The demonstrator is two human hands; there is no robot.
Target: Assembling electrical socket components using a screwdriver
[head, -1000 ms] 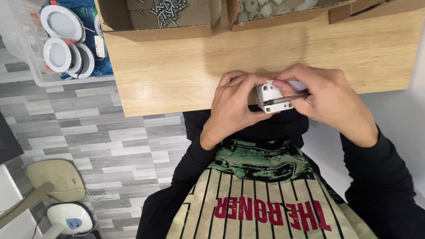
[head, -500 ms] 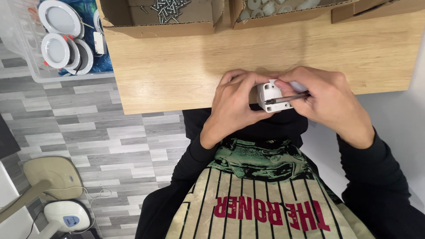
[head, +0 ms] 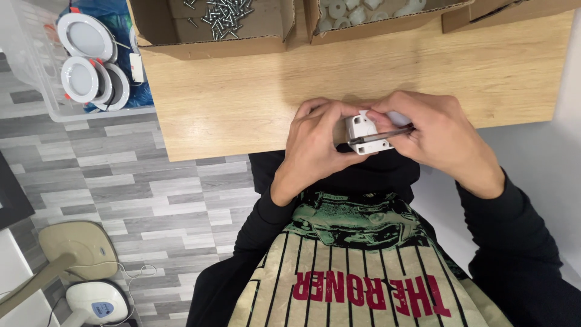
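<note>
Both hands meet at the table edge: the left hand is clamped on a white block, the right hand pinches a driver to it, so screwing looks mid-way, with screws boxed at 11 o'clock.

Bright, even indoor light, soft shadows under the cardboard boxes, sharp focus, slight wide-angle stretch at edges

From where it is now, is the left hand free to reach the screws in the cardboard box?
Probably not right away: the left hand is wrapped around the small white part. The wooden tabletop between it and the box of screws lies bare, so only that grip stands in the way.
</note>
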